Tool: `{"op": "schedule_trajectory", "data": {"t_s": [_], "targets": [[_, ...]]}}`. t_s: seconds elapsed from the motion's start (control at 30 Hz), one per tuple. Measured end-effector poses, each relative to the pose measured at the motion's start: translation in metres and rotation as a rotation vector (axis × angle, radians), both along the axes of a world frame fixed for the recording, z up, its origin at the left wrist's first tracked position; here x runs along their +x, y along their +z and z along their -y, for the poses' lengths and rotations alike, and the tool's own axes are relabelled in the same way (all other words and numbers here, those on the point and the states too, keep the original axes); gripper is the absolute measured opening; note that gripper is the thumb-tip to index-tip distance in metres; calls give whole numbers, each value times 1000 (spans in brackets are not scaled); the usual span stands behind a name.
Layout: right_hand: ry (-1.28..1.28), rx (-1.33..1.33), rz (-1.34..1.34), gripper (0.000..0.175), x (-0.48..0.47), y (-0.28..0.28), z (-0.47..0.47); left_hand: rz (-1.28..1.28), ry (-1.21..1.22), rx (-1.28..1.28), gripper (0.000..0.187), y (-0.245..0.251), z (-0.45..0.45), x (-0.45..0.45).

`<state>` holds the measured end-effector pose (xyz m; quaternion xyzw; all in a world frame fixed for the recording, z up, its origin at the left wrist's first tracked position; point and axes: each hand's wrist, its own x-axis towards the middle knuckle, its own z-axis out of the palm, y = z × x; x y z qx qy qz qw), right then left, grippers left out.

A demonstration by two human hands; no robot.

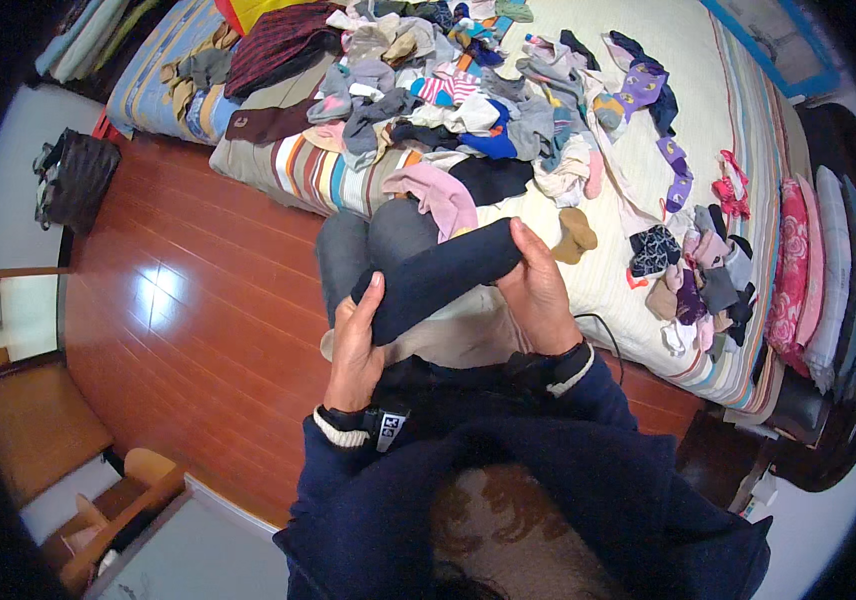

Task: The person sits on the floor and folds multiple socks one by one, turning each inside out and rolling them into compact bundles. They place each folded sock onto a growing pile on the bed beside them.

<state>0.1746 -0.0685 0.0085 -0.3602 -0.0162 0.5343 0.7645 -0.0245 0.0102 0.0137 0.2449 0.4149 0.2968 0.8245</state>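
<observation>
A dark, folded piece of knit fabric (443, 279), perhaps a sock, is stretched between my two hands above my lap. My left hand (356, 337) grips its lower left end, thumb on top. At the upper right end, my right hand (544, 289) holds it the same way. Just beyond it a pink knit cloth (439, 195) lies over my knee. A large loose heap of socks (465, 112) covers the near part of the bed. A mustard-brown sock bundle (575, 235) rests right of my hands, and a smaller pile of folded socks (705, 281) lies further right.
The bed (687, 187) has a cream, stripe-edged cover. Purple patterned socks (675, 172) and a red item (732, 184) lie on it. Folded textiles (792, 277) stand upright at the right. A dark bag (82, 180) is at the left, beyond the wooden floor (195, 262). A cable (611, 337) hangs by the bed's edge.
</observation>
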Motion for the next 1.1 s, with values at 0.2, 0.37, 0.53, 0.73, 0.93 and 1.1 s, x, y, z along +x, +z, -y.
{"op": "schedule_trajectory", "data": {"t_s": [0.2,0.37,0.53,0.73,0.93,1.1], "targets": [[-119,-64,-288,25,12,-9,-4,-696,-163,386,38,-21,-6,-8],[-98,8,-315,32,25,-16,0,65,156,21,36,-24,-14,-5],[-160,-8,-236,29,26,-18,-4,289,190,-23,35,-15,-27,-2],[-2,55,170,19,29,-27,-4,275,180,132,30,-21,-28,-14],[543,-620,1519,11,37,-16,8,289,127,64,34,-24,-28,-14],[244,-173,1285,19,14,8,-14,431,25,-64,42,-10,-22,-8]]}}
